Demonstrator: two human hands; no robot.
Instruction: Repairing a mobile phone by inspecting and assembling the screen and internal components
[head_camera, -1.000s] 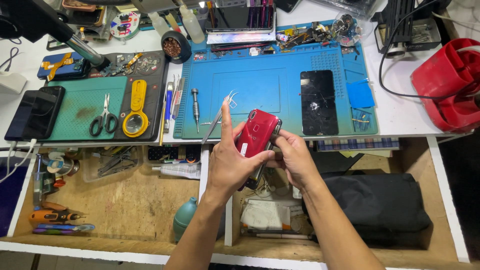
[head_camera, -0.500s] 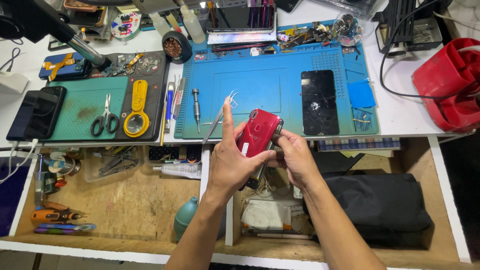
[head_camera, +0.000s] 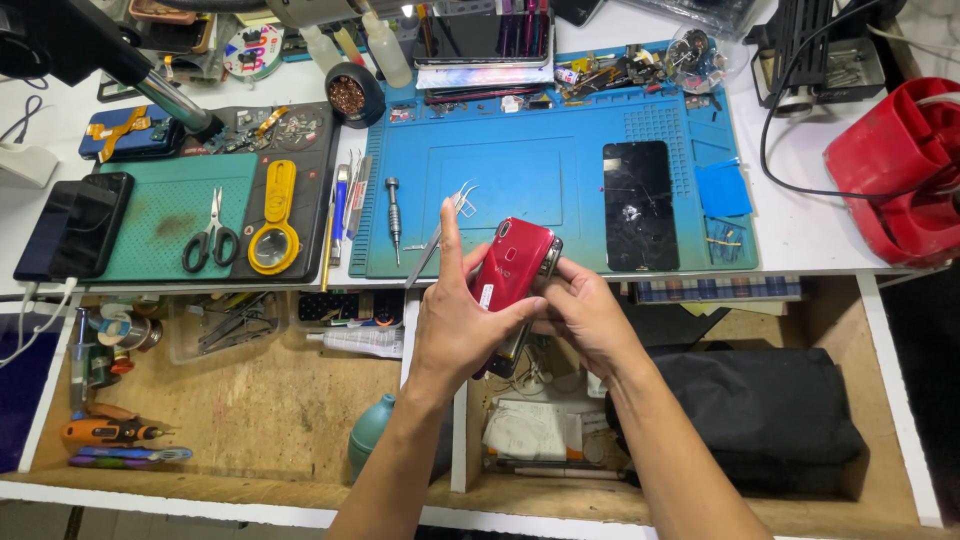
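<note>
Little has changed from the earlier frames: the red phone (head_camera: 514, 264) sits in the same spot at frame centre, just below the blue mat (head_camera: 520, 180), and both hands keep their grip. The left hand (head_camera: 458, 325) holds the phone's lower edge with its thumb, its index finger pointing straight up and the other fingers curled behind. The right hand (head_camera: 583, 318) closes its fingers narrowly on the phone's right edge. A small white label sits low on the red back.

On the mat, right of centre, lies a black cracked screen (head_camera: 639, 204), with a blue square sheet (head_camera: 723, 188) beside it. At upper left a round white sticker roll (head_camera: 252, 49) shows coloured print. On the green mat (head_camera: 165, 215) at left lie scissors (head_camera: 210, 233) and a yellow magnifier (head_camera: 273, 222). A red bin (head_camera: 893, 168) stands at the right edge.
</note>
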